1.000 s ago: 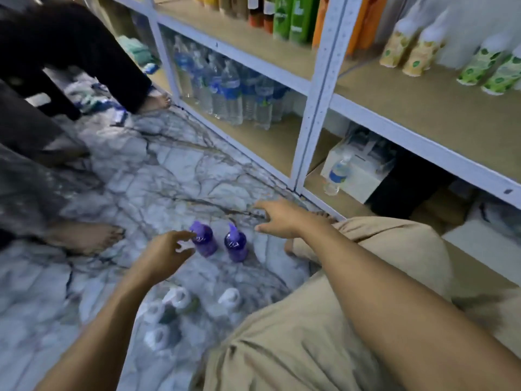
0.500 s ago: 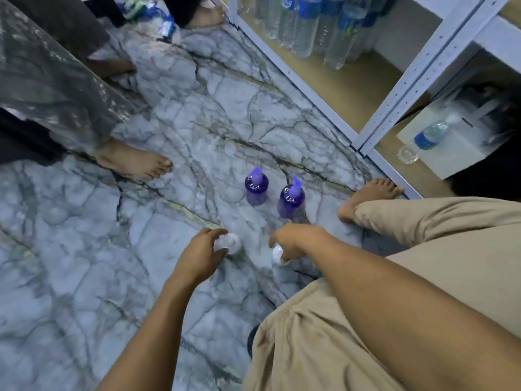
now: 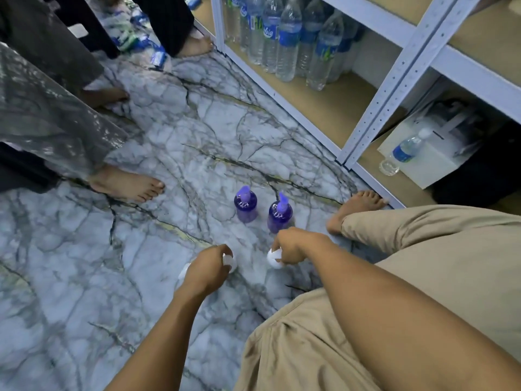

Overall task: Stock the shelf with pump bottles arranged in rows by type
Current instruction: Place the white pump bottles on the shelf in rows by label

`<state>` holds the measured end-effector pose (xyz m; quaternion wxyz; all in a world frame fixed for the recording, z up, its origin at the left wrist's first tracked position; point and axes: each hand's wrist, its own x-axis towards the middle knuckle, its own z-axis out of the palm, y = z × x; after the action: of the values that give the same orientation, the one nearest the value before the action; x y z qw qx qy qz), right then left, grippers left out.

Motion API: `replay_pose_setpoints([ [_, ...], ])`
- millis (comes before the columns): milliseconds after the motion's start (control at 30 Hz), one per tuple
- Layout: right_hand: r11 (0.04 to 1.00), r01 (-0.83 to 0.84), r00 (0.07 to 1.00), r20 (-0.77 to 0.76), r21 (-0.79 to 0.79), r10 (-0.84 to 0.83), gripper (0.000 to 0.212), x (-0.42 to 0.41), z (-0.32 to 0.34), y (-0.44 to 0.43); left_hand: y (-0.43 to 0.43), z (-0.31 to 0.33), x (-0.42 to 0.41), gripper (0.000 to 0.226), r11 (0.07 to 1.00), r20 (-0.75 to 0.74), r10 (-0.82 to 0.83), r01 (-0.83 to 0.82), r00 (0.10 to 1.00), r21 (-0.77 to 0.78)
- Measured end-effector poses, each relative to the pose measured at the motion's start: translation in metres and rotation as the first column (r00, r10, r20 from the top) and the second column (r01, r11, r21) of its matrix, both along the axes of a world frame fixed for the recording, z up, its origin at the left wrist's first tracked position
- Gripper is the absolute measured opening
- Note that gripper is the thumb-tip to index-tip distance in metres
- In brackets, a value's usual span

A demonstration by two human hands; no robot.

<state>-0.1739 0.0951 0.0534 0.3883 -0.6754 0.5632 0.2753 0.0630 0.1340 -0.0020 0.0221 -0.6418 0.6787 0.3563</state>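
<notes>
Purple bottles [image 3: 245,206] stood untouched on the marble floor [image 3: 169,131]; both hands had dropped from them to white ones closer in. The left hand [image 3: 207,270] gripped one white pump top [image 3: 229,259], the right hand [image 3: 294,246] the other pump top [image 3: 273,258]. Lifting them to the shelf [image 3: 324,108] by the water bottles [image 3: 287,38] looked next.

pale marble-patterned floor [image 3: 84,277] veined in dark grey with faint gold, dully glossy under soft, cool light. along the right, a white metal shelf rack [image 3: 394,88] with perforated uprights and tan boards [image 3: 332,108]; clear water bottles [image 3: 287,43] with blue labels crowded upright on the lowest board, a white box [image 3: 428,167] in the next bay with one small water bottle [image 3: 403,152] just in front of it. at the far end of the floor, scattered blue-and-white packets [image 3: 158,56].
</notes>
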Motion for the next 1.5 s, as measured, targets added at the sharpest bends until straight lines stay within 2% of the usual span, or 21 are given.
replay_pose_setpoints([
  [133,0.989,0.126,0.988,0.096,-0.074,-0.119,0.022,-0.028,0.039,-0.005,-0.007,0.028,-0.021,0.022,0.994,0.010,-0.092,0.092,0.996,-0.062],
  [267,0.934,0.243,0.965,0.166,-0.260,-0.205,0.003,-0.065,0.094,-0.004,-0.023,0.079,-0.046,0.020,0.962,0.008,-0.233,0.231,0.973,-0.146],
  [300,0.910,0.283,0.954,0.190,-0.302,-0.233,0.004,-0.077,0.109,-0.002,-0.028,0.094,-0.055,0.017,0.943,0.010,-0.287,0.284,0.958,-0.176],
  [367,0.845,0.375,0.924,0.234,-0.382,-0.304,0.023,-0.102,0.143,0.002,-0.041,0.125,-0.076,0.013,0.890,0.024,-0.397,0.391,0.917,-0.234],
  [400,0.800,0.428,0.901,0.267,-0.419,-0.342,0.031,-0.117,0.162,0.006,-0.048,0.141,-0.088,0.014,0.865,0.036,-0.434,0.427,0.900,-0.262],
  [467,0.713,0.524,0.849,0.352,-0.466,-0.394,0.034,-0.150,0.200,0.013,-0.062,0.172,-0.116,0.022,0.812,0.084,-0.491,0.491,0.867,-0.316],
  [567,0.606,0.586,0.810,0.417,-0.538,-0.412,0.024,-0.200,0.257,0.026,-0.080,0.221,-0.164,0.031,0.688,0.188,-0.571,0.591,0.799,-0.421],
  [700,0.378,0.679,0.723,0.482,-0.630,-0.495,0.023,-0.262,0.318,0.047,-0.098,0.286,-0.231,0.031,0.493,0.271,-0.653,0.669,0.707,-0.556],
  [833,0.139,0.728,0.611,0.543,-0.672,-0.576,0.034,-0.322,0.359,0.070,-0.112,0.343,-0.302,0.029,0.289,0.375,-0.693,0.714,0.616,-0.638],
  [967,-0.004,0.719,0.529,0.552,-0.695,-0.645,0.040,-0.372,0.391,0.098,-0.122,0.388,-0.375,0.029,0.127,0.467,-0.720,0.760,0.513,-0.637],
  [1067,-0.086,0.751,0.418,0.572,-0.655,-0.706,0.045,-0.412,0.397,0.108,-0.125,0.411,-0.427,0.046,0.053,0.513,-0.731,0.786,0.451,-0.616],
  [1133,-0.172,0.787,0.311,0.623,-0.592,-0.718,0.045,-0.436,0.396,0.114,-0.125,0.423,-0.459,0.049,0.009,0.534,-0.733,0.791,0.421,-0.612],
  [1233,-0.352,0.847,0.108,0.777,-0.399,-0.620,0.025,-0.463,0.394,0.121,-0.124,0.440,-0.506,0.048,-0.021,0.540,-0.742,0.791,0.398,-0.611],
  [1333,-0.465,0.866,-0.072,0.873,-0.185,-0.482,0.011,-0.482,0.391,0.122,-0.124,0.449,-0.551,0.045,-0.041,0.531,-0.771,0.804,0.352,-0.593],
  [1400,-0.511,0.850,-0.130,0.888,-0.129,-0.440,0.008,-0.496,0.388,0.122,-0.124,0.451,-0.579,0.043,-0.078,0.533,-0.786,0.804,0.315,-0.590],
  [1500,-0.566,0.823,-0.207,0.908,-0.040,-0.365,0.013,-0.517,0.380,0.121,-0.122,0.451,-0.616,0.040,-0.086,0.525,-0.803,0.817,0.283,-0.570],
])
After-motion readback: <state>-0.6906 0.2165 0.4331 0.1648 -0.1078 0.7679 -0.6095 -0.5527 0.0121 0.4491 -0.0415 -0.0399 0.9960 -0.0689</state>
